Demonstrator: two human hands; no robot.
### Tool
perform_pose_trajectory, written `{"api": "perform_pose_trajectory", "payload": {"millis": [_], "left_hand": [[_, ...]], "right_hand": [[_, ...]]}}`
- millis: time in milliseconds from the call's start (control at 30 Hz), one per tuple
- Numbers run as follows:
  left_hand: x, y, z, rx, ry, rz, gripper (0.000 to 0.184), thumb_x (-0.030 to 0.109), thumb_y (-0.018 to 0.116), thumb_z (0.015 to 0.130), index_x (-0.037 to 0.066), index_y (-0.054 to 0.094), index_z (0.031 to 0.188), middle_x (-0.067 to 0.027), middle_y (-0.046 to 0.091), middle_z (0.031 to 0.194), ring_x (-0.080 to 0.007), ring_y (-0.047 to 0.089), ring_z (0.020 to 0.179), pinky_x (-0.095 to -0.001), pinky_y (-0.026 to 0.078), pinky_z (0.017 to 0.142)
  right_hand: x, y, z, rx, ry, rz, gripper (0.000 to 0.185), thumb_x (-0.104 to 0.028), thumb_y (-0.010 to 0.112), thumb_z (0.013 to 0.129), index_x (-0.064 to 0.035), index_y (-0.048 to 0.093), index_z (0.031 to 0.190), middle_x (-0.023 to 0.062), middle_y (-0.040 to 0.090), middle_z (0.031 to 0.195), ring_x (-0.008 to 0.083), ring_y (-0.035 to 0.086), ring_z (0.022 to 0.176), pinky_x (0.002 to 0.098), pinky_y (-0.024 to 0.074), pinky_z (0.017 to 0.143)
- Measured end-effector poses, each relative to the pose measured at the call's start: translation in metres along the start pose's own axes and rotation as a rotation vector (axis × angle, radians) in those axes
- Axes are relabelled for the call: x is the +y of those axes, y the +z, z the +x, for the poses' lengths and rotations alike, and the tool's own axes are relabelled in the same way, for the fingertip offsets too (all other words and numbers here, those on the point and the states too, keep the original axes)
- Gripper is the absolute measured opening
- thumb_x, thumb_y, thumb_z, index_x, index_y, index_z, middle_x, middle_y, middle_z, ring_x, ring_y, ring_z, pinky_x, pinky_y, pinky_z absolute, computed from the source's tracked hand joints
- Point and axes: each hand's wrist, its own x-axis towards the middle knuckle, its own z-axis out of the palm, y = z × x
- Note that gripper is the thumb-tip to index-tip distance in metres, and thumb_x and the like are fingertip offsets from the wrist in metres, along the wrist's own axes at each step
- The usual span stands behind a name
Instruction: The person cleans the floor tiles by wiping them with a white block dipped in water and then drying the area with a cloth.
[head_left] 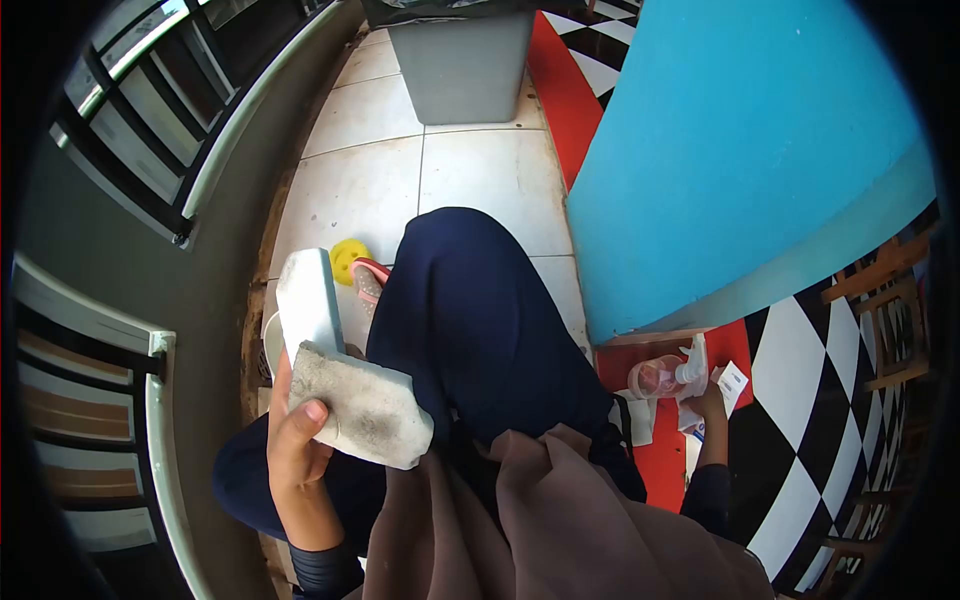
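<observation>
Left of the blue pillar (730, 150), the left hand (298, 440) grips two grimy foam blocks (362, 400), light, soft and crumbly by their look, best held by the thick edges. Near the pillar's foot, the right hand (711, 402) touches printed packaging (732, 381), grip unclear, beside a spray bottle (655, 377).

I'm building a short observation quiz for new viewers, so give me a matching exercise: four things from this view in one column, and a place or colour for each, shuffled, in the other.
Things:
1. Bin
2. Blocks
3. Pillar
4. Spray bottle

Place or colour:
A. Blue
B. Over the red floor, near the right hand
C. Grey
D. In the left hand

Right pairs: 1-C, 2-D, 3-A, 4-B
</observation>
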Motion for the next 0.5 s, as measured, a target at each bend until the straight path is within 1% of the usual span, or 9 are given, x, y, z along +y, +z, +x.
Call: {"api": "perform_pose_trajectory", "payload": {"millis": [67,100,133,200,267,333,400,467,500], "left_hand": [[0.002,-0.027,-0.002,0.063,0.025,-0.002,0.092,0.035,0.074,0.062,-0.001,0.030,0.134,-0.0154,0.055,0.107,-0.0230,0.058,0.097,-0.0316,0.048,0.082],[0.002,-0.040,-0.003,0.093,0.046,-0.016,0.089,0.034,0.072,0.064,-0.001,0.031,0.133,-0.0141,0.053,0.109,-0.0224,0.056,0.100,-0.0316,0.046,0.085],[0.004,-0.051,-0.003,0.126,0.068,-0.020,0.086,0.033,0.071,0.065,-0.001,0.031,0.133,-0.0134,0.053,0.109,-0.0219,0.055,0.100,-0.0316,0.046,0.086],[0.009,-0.070,-0.008,0.206,0.111,-0.047,0.080,0.029,0.068,0.068,0.000,0.032,0.132,-0.0118,0.052,0.108,-0.0209,0.054,0.101,-0.0316,0.045,0.086],[0.008,-0.092,-0.014,0.276,0.177,-0.071,0.073,0.027,0.066,0.069,0.000,0.034,0.129,-0.0116,0.052,0.108,-0.0204,0.054,0.101,-0.0315,0.045,0.086],[0.007,-0.111,-0.021,0.334,0.225,-0.104,0.068,0.024,0.064,0.072,0.001,0.035,0.128,-0.0118,0.052,0.109,-0.0202,0.054,0.100,-0.0314,0.045,0.086],[0.004,-0.124,-0.025,0.389,0.277,-0.129,0.064,0.021,0.062,0.074,0.001,0.034,0.127,-0.0121,0.053,0.108,-0.0198,0.054,0.100,-0.0317,0.044,0.086],[-0.002,-0.139,-0.029,0.421,0.263,-0.172,0.062,0.017,0.062,0.075,0.002,0.033,0.128,-0.0116,0.053,0.108,-0.0193,0.055,0.098,-0.0322,0.045,0.085],[-0.005,-0.147,-0.031,0.439,0.253,-0.184,0.061,0.016,0.062,0.076,0.002,0.033,0.128,-0.0115,0.053,0.108,-0.0192,0.055,0.098,-0.0322,0.045,0.084]], "right_hand": [[-0.017,-0.047,-0.029,-0.433,-0.204,-0.398,0.042,-0.021,0.078,0.050,-0.0089,0.066,0.089,0.0134,0.066,0.090,0.0291,0.064,0.087,0.0380,0.0499,0.078],[-0.009,-0.053,-0.032,-0.668,-0.209,-0.410,0.042,-0.023,0.077,0.051,-0.0076,0.066,0.088,0.0136,0.066,0.090,0.0291,0.064,0.087,0.0373,0.0492,0.078],[-0.028,-0.069,-0.046,-0.723,-0.379,-0.392,0.042,-0.026,0.076,0.054,-0.0065,0.066,0.089,0.0144,0.066,0.089,0.0293,0.063,0.087,0.0371,0.0484,0.078],[-0.125,-0.117,-0.091,-0.768,-0.476,-0.535,0.038,-0.028,0.073,0.063,-0.0046,0.063,0.092,0.0168,0.065,0.088,0.0316,0.062,0.087,0.0383,0.0477,0.077],[-0.205,-0.162,-0.122,-0.526,-0.725,-0.423,0.035,-0.021,0.068,0.068,-0.0042,0.058,0.097,0.0177,0.062,0.085,0.0347,0.060,0.084,0.0411,0.0461,0.074],[-0.291,-0.192,-0.144,-0.234,-1.045,-0.181,0.027,-0.005,0.059,0.070,-0.0026,0.057,0.097,0.0165,0.061,0.085,0.0354,0.058,0.084,0.0410,0.0448,0.071],[-0.380,-0.210,-0.169,-0.067,-1.229,0.023,0.031,0.002,0.054,0.070,-0.0016,0.058,0.100,0.0168,0.061,0.088,0.0364,0.057,0.086,0.0390,0.0442,0.073],[-0.464,-0.203,-0.187,0.080,-1.593,0.175,0.038,0.006,0.050,0.069,-0.0014,0.056,0.106,0.0178,0.061,0.094,0.0362,0.055,0.089,0.0376,0.0438,0.078],[-0.504,-0.193,-0.196,0.029,-1.736,0.155,0.041,0.007,0.049,0.069,-0.0016,0.055,0.108,0.0186,0.060,0.098,0.0360,0.055,0.091,0.0377,0.0436,0.080]]}}
